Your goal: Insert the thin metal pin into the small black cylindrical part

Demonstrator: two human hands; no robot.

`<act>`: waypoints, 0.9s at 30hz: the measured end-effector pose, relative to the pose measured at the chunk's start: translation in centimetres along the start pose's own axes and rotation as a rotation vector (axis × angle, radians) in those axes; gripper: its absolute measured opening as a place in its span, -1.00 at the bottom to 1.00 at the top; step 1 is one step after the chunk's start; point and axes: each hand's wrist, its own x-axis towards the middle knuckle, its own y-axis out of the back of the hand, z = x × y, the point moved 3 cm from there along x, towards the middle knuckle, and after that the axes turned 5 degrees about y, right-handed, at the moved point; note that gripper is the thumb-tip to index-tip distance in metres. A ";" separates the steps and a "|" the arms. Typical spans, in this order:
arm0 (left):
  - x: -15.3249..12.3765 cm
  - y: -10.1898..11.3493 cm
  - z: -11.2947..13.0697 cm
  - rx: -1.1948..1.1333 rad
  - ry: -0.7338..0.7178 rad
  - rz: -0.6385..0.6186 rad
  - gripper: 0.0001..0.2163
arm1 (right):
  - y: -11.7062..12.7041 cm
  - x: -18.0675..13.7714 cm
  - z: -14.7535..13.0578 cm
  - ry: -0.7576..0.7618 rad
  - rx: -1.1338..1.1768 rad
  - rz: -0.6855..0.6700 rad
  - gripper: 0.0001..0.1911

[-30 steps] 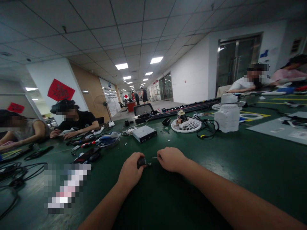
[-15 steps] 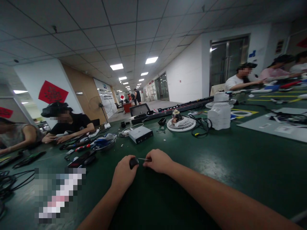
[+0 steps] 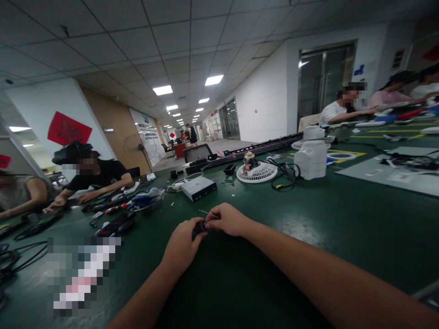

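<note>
My left hand (image 3: 181, 244) is closed around a small black part (image 3: 198, 227) just above the green table (image 3: 308, 228). My right hand (image 3: 228, 219) pinches a thin metal pin (image 3: 207, 213) whose free end sticks up to the left. The fingertips of the two hands meet at the black part. Both forearms reach in from the bottom edge.
A white box (image 3: 199, 188) lies beyond my hands. A white fan grille with a motor (image 3: 257, 172) and a white fan body (image 3: 310, 157) stand further right, with black cables. Tools (image 3: 120, 208) lie at the left. Several other people sit at the table's left and far right.
My right hand has come in against the left, and the pin now meets the black part. The view has shifted slightly, so the table objects sit higher and further left.
</note>
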 end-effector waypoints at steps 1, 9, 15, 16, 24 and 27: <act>0.0 0.0 0.0 -0.004 0.002 0.001 -0.71 | 0.2 -0.1 -0.2 0.013 -0.039 0.034 -0.84; -0.2 0.1 0.0 -0.042 -0.031 -0.009 -0.68 | 1.1 -0.6 -1.3 0.041 -0.257 0.168 -0.75; -0.3 -0.1 -0.3 -0.031 -0.071 -0.036 -0.67 | 0.9 -0.8 -1.2 0.021 -0.377 0.084 -0.74; -0.3 -0.1 -0.4 -0.033 -0.069 -0.029 -0.67 | 0.8 -0.8 -1.3 0.019 -0.374 0.089 -0.74; -0.1 0.4 -0.2 -0.073 -0.077 0.067 -0.71 | -0.9 -0.7 -1.4 -0.124 -0.081 0.104 -0.69; -0.2 0.5 0.0 -0.090 -0.073 0.064 -0.72 | -1.5 -0.6 -1.2 -0.136 0.023 0.040 -0.70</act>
